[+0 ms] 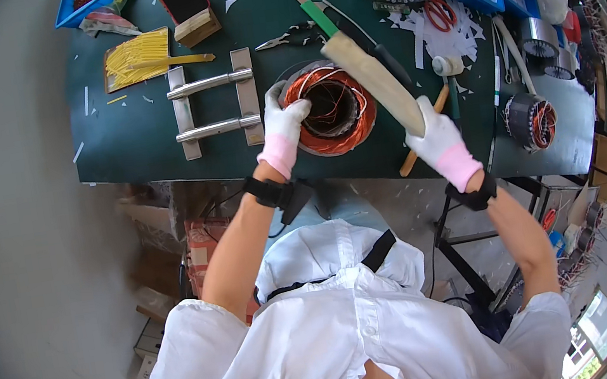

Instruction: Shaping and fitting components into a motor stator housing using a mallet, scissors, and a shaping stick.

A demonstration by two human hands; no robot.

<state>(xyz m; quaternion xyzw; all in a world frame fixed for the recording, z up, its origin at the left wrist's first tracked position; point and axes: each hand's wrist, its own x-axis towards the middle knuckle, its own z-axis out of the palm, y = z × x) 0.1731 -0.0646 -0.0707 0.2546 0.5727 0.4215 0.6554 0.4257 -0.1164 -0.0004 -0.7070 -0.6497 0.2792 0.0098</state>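
Observation:
In front of me a motor stator (364,114) with orange copper windings and white lacing stands on the green table, its round opening facing up. My left hand (283,126), in a white glove with a pink cuff, is closed on the left side of its winding rim. My right hand (437,136), gloved alike, grips the near end of a pale wooden bar (374,81). The bar slants up and left, beside the stator. At the bar's far end lies a green-handled tool (320,19) with a narrow flat blade; whether they touch, I cannot tell.
Left of the stator lies a metal frame with two rods (217,128); beyond it are yellow strips (135,60) and a phone-like slab on a wooden stand (197,26). Pliers (292,35), red scissors (440,14), a white-headed mallet (447,65) and another stator (530,122) lie around.

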